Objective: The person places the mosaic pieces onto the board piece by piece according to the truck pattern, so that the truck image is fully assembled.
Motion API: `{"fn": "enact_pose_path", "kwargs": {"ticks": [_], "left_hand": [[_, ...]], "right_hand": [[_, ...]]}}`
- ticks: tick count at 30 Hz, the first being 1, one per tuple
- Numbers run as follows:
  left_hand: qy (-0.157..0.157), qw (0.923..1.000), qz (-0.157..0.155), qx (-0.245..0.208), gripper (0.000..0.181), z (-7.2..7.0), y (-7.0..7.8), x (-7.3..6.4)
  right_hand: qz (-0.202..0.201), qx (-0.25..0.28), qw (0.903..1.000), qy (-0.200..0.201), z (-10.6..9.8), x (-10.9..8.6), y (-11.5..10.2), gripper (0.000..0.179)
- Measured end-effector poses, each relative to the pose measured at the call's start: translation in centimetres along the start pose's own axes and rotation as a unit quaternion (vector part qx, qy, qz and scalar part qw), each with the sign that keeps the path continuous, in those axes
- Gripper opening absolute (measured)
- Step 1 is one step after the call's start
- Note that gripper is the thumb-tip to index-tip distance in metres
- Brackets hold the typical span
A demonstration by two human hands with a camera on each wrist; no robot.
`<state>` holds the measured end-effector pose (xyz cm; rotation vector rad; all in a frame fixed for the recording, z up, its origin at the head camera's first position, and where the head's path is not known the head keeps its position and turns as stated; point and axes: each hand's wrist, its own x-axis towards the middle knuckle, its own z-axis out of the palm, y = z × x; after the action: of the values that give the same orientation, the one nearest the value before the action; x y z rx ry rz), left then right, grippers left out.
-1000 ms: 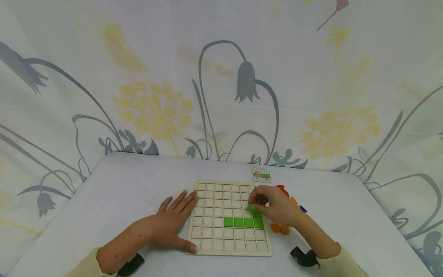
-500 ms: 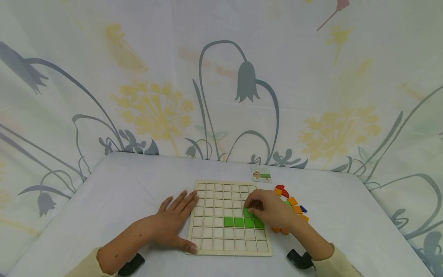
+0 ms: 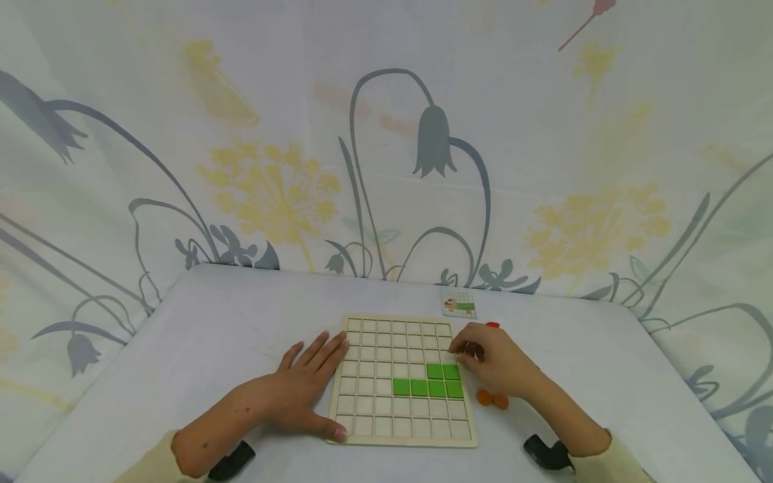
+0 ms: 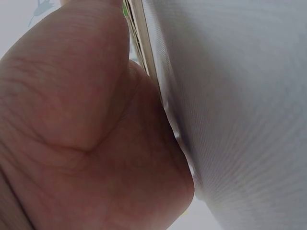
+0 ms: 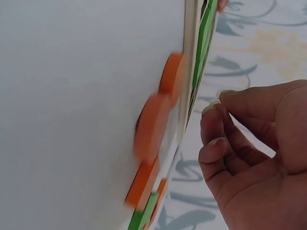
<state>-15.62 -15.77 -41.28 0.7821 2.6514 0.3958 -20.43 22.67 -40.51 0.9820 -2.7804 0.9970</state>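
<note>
A pale wooden grid board lies on the white table, with several green square tiles set in two adjoining rows at its right side. My left hand rests spread along the board's left edge, fingertips and thumb touching the rim; in the left wrist view its palm fills much of the frame. Just above the board's right edge hovers my right hand, its fingers loosely bent. The right wrist view shows nothing between the thumb and fingers of that right hand.
Behind the board lies a small picture card with a grid pattern. Right of the board are orange round pieces and a red piece; the right hand covers others. A green piece shows in the right wrist view.
The green tile that the right hand pinched now lies in the board, left of the upper-row tile. The right hand has let go and moved right and slightly up. The left hand stays put.
</note>
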Motion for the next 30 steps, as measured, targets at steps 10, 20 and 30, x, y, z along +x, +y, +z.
{"fn": "enact_pose_path", "kwargs": {"ticks": [10, 20, 30], "left_hand": [[0.003, 1.0000, 0.006, -0.004, 0.137, 0.0, 0.0, 0.1], [0.000, 1.0000, 0.005, -0.006, 0.136, 0.1, -0.1, 0.1], [-0.001, 1.0000, 0.003, -0.003, 0.136, 0.1, -0.1, 0.1]], "right_hand": [[0.030, -0.044, 0.9982, 0.027, -2.8, -3.6, 2.9, 0.027], [0.058, -0.076, 0.9953, -0.013, -4.6, -5.4, 4.3, 0.020], [0.061, -0.072, 0.9943, -0.049, -4.5, -5.4, 4.5, 0.020]]}}
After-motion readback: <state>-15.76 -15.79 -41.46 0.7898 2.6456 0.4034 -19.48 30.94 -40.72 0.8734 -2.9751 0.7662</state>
